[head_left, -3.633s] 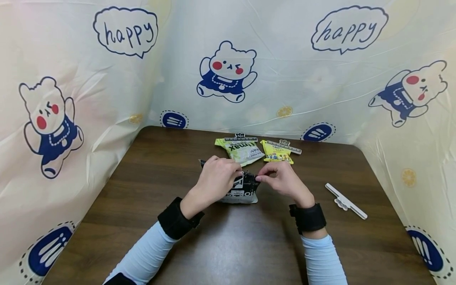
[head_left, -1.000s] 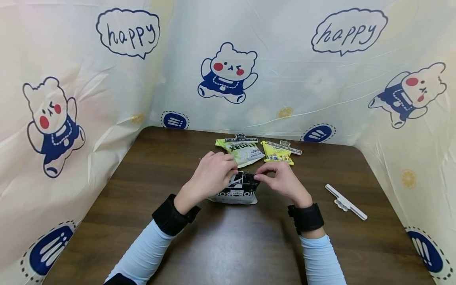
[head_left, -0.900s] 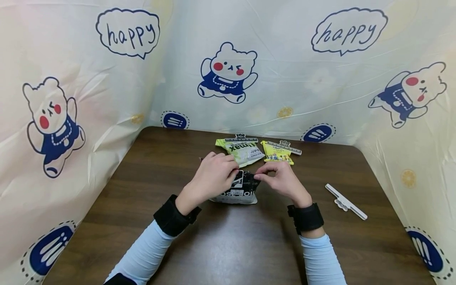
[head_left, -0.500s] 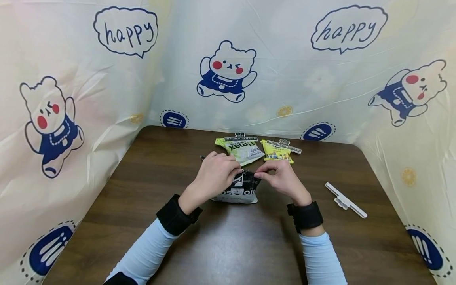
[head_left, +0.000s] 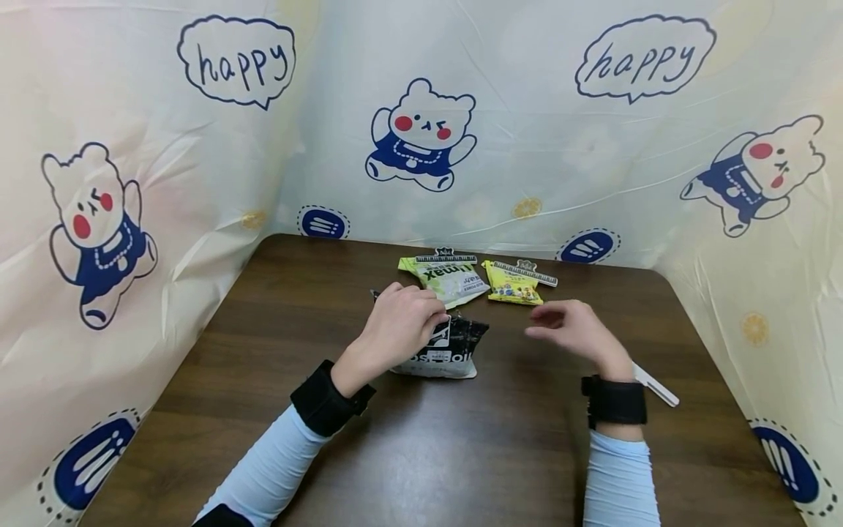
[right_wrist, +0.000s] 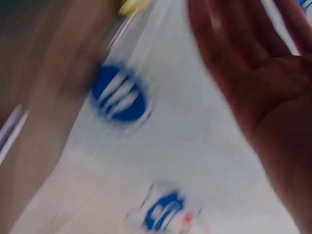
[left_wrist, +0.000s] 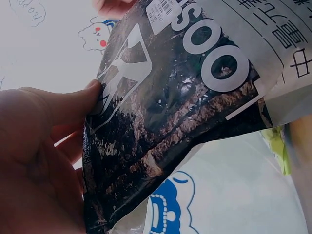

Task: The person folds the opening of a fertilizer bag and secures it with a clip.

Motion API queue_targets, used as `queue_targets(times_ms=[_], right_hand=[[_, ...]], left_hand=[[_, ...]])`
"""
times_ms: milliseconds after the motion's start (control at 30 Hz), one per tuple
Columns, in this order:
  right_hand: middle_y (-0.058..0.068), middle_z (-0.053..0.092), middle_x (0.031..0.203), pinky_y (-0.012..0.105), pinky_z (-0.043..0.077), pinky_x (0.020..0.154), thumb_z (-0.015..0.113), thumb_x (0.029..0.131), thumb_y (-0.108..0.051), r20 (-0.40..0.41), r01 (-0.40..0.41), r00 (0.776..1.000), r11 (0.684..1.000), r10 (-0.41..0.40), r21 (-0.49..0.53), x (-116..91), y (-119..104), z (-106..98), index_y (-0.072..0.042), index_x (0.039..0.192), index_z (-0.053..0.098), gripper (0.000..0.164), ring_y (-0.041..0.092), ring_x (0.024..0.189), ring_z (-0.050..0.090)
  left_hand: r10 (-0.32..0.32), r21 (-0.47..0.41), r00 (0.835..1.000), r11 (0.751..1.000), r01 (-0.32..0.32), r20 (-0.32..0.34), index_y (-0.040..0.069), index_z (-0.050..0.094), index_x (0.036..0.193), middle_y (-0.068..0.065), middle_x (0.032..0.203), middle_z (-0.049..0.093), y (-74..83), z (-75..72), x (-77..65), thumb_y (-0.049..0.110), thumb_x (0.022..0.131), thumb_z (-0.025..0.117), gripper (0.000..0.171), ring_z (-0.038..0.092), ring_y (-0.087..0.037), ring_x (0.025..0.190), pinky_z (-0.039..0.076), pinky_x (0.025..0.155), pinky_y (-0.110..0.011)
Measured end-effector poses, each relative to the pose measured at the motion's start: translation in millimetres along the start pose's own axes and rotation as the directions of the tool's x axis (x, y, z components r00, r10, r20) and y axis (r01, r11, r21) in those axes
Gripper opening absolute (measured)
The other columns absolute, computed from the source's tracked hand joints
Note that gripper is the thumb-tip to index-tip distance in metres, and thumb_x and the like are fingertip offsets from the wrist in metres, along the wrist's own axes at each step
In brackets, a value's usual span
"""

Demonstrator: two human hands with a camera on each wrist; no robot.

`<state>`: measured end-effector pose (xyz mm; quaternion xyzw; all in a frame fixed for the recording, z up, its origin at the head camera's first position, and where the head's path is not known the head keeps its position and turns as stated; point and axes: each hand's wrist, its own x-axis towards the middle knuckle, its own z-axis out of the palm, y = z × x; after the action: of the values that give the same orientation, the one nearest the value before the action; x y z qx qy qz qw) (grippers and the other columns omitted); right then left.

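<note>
A black and grey printed plastic bag (head_left: 461, 344) stands on the table with its top edge up. My left hand (head_left: 398, 326) grips that top edge, hiding the bag's left part in the head view. Close up in the left wrist view, the thumb (left_wrist: 73, 105) presses on the dark front of the bag. To the right of the bag is my right hand (head_left: 579, 333), apart from it and holding nothing, its fingers loosely extended. The white sealing clip (head_left: 657, 386) lies on the table beyond the right wrist, which partly covers it.
At the back of the table lie a green bag (head_left: 454, 285) and a smaller yellow bag (head_left: 515, 287), each with a ruler-marked clip along its top. A printed curtain (head_left: 527, 146) encloses the brown table (head_left: 421, 454) on three sides.
My right hand has let go of the bag's right corner and moved right, over toward the white sealing clip. The left hand keeps its grip on the bag.
</note>
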<state>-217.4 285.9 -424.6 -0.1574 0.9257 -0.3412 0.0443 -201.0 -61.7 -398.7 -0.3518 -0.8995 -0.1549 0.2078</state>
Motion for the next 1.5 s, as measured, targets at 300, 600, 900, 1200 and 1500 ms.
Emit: queue_targets(times_ms=[300, 600, 900, 1200, 1500], right_hand=[[0.039, 0.059, 0.132, 0.063, 0.049, 0.094, 0.077, 0.097, -0.026, 0.082, -0.377, 0.917, 0.916, 0.39, -0.136, -43.3, 61.1, -46.1, 0.013, 0.133, 0.061, 0.056, 0.053, 0.119, 0.057], [0.038, 0.061, 0.123, 0.054, 0.05, 0.091, 0.076, 0.096, -0.017, 0.197, -0.457, 0.861, 0.883, 0.469, -0.103, -51.5, 70.0, -52.0, 0.021, 0.129, 0.054, 0.055, 0.042, 0.105, 0.059], [0.041, 0.057, 0.129, 0.06, 0.048, 0.094, 0.076, 0.096, -0.022, 0.19, -0.406, 0.883, 0.902, 0.429, -0.149, -45.1, 63.8, -48.0, 0.017, 0.132, 0.056, 0.056, 0.049, 0.111, 0.057], [0.037, 0.06, 0.13, 0.056, 0.053, 0.088, 0.077, 0.096, -0.023, 0.173, -0.354, 0.914, 0.929, 0.368, -0.105, -30.5, 55.7, -39.4, 0.014, 0.138, 0.054, 0.06, 0.044, 0.107, 0.061], [0.03, 0.058, 0.114, 0.052, 0.05, 0.083, 0.078, 0.094, -0.019, 0.208, -0.535, 0.821, 0.844, 0.532, -0.048, -35.1, 56.7, -36.8, 0.017, 0.134, 0.05, 0.061, 0.041, 0.098, 0.054]], left_hand=[[-0.002, 0.012, 1.0, 1.0, 0.002, 0.005, 0.02, 0.079, 0.093, 0.007, 0.088, 0.072, 0.5, -0.1, 0.1, 0.023, 0.101, 0.075, 0.01, 0.063, -0.016, 0.079, 0.042, 0.074, -0.035], [0.003, 0.003, 1.0, 1.0, -0.003, 0.019, 0.019, 0.08, 0.094, 0.007, 0.088, 0.072, 1.2, -1.2, 1.4, 0.025, 0.102, 0.074, 0.011, 0.063, -0.016, 0.079, 0.041, 0.073, -0.035], [0.004, -0.007, 1.0, 1.0, -0.004, 0.013, 0.02, 0.08, 0.095, 0.007, 0.09, 0.072, 1.8, -2.7, 1.7, 0.023, 0.101, 0.075, 0.009, 0.062, -0.016, 0.079, 0.041, 0.074, -0.036], [0.003, -0.001, 1.0, 1.0, -0.003, 0.004, 0.02, 0.08, 0.095, 0.006, 0.089, 0.072, -0.2, -2.7, 1.8, 0.024, 0.101, 0.075, 0.009, 0.063, -0.017, 0.08, 0.04, 0.074, -0.036], [0.001, -0.013, 1.0, 1.0, -0.001, 0.014, 0.02, 0.08, 0.094, 0.007, 0.087, 0.071, 1.2, -1.8, 0.2, 0.024, 0.101, 0.075, 0.01, 0.062, -0.016, 0.078, 0.039, 0.073, -0.035]])
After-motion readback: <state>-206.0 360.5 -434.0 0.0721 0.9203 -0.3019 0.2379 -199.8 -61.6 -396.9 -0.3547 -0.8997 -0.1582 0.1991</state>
